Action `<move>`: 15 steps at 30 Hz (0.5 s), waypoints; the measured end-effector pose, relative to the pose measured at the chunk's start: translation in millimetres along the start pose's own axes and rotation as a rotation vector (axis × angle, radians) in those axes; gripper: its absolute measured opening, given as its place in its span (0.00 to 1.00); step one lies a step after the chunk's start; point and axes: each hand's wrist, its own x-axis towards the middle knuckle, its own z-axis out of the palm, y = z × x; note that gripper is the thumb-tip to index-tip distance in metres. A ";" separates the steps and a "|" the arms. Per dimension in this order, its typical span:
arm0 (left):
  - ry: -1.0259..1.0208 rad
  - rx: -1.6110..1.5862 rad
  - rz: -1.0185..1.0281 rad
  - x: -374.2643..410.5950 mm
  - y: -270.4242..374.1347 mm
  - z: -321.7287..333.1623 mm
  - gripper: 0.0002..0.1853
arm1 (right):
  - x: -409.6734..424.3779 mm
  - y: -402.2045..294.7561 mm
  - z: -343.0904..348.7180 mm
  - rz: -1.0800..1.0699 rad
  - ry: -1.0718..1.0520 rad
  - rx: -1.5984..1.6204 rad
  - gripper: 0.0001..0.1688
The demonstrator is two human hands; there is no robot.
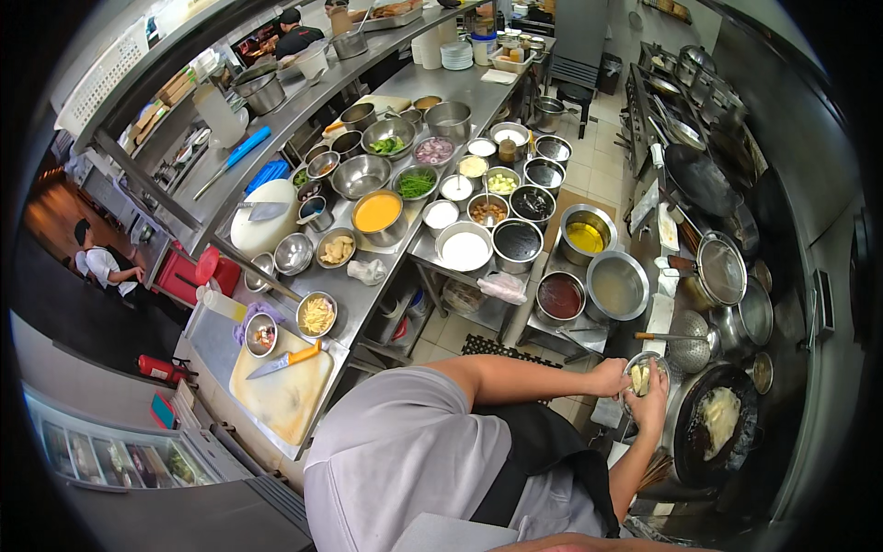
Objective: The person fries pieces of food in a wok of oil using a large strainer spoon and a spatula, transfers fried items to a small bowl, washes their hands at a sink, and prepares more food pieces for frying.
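Note:
Both my hands are at a small metal bowl (630,407) holding pale yellow food pieces (640,378). My left hand (610,377) grips its near left side. My right hand (650,403) wraps around the opposite side, fingertips over the rim close to the pieces; its exact grip is partly hidden. Just beyond my right hand, a dark wok (741,452) on the stove contains a pale, frothy mass (719,417) in oil. A perforated skimmer (688,341) with a wooden handle lies above the wok.
Pots of yellow oil (586,238), cloudy liquid (617,284) and red sauce (560,297) stand left of the stove. A chef's knife (284,360) lies on a cutting board (276,403) behind me. Bowls of ingredients crowd the steel counter (403,257). A person (110,269) stands far left.

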 end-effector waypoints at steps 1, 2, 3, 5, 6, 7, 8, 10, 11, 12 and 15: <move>0.016 0.023 0.010 -0.4 -5.2 -7.0 0.14 | 1.7 -5.5 10.2 -0.005 0.000 -0.005 0.54; 0.033 0.046 0.020 1.4 -13.5 -14.2 0.14 | 3.3 -9.9 18.4 -0.011 -0.001 -0.011 0.54; 0.042 0.068 0.027 -2.5 -12.5 -20.2 0.13 | 3.4 -17.2 22.5 0.020 -0.035 -0.013 0.53; 0.050 0.096 0.004 -11.6 -10.6 -31.1 0.13 | 8.0 -31.6 30.1 0.080 -0.104 -0.019 0.51; 0.063 0.071 0.002 -14.5 -17.1 -34.3 0.13 | 8.0 -48.6 27.7 0.103 -0.126 -0.061 0.48; 0.076 0.045 0.000 -16.8 -22.4 -37.5 0.13 | 8.5 -49.6 32.4 0.091 -0.127 -0.058 0.47; 0.082 0.046 -0.005 -17.7 -27.3 -40.7 0.13 | 10.9 -47.1 39.6 0.078 -0.128 -0.055 0.47; 0.093 0.047 -0.014 -20.4 -31.6 -46.2 0.13 | 13.4 -46.5 43.8 0.028 -0.124 -0.043 0.44; 0.076 0.027 -0.022 -20.4 -32.8 -48.6 0.13 | 13.8 -46.0 46.3 0.018 -0.130 -0.041 0.43; 0.056 0.004 -0.031 -20.2 -31.3 -50.3 0.14 | 13.4 -47.6 45.7 0.012 -0.137 -0.041 0.43; 0.015 -0.011 -0.038 -19.1 -29.5 -56.9 0.14 | 13.6 -49.2 46.8 -0.080 -0.104 -0.040 0.37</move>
